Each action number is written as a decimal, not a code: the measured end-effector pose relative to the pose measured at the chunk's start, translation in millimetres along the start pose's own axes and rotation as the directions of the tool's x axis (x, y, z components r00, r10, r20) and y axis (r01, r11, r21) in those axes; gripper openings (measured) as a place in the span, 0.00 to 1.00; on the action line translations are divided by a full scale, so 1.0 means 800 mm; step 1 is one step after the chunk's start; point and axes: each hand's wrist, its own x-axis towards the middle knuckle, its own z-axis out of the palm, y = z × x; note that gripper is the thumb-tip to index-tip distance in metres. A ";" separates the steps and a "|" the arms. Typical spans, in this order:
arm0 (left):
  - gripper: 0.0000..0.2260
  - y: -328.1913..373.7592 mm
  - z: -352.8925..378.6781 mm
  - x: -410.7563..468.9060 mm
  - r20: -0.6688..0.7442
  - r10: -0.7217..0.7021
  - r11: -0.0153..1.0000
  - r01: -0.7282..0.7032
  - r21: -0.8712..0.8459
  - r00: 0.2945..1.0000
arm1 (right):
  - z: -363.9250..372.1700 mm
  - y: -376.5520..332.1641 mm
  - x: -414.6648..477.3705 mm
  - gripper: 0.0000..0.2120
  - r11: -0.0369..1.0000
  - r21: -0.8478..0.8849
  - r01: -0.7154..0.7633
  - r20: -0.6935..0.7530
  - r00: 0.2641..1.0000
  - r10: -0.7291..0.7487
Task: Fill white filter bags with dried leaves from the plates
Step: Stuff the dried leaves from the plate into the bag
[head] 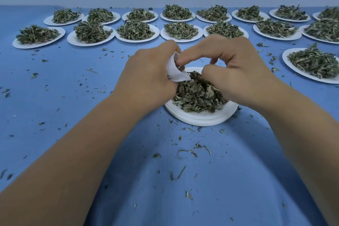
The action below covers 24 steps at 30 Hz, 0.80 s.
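Two hands meet over the near plate [200, 118], the top of a small white stack heaped with dried leaves [198, 95]. Our left hand [146, 75] grips a white filter bag [175, 71], fingers curled round it, just above the heap's far left edge. Our right hand [238, 68] curls, forefinger at the bag's mouth; whether it pinches leaves we cannot tell. More heaped plates [181, 31] line the far blue surface [73, 97], leaf crumbs [185, 152] scattered near us.
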 end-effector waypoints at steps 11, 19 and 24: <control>0.11 0.009 -0.005 0.001 -0.034 0.059 0.996 -0.056 0.076 0.998 | 0.004 0.000 -0.002 0.20 0.998 0.062 0.002 0.036 0.999 -0.004; 0.12 -0.007 -0.013 0.003 0.038 -0.033 0.991 0.028 0.129 0.999 | -0.006 0.013 0.002 0.15 0.991 -0.130 -0.019 -0.077 0.997 0.009; 0.15 -0.015 -0.018 0.007 0.155 -0.104 0.952 0.053 0.301 0.982 | -0.024 0.030 0.004 0.21 0.893 -0.430 -0.130 0.213 0.947 0.240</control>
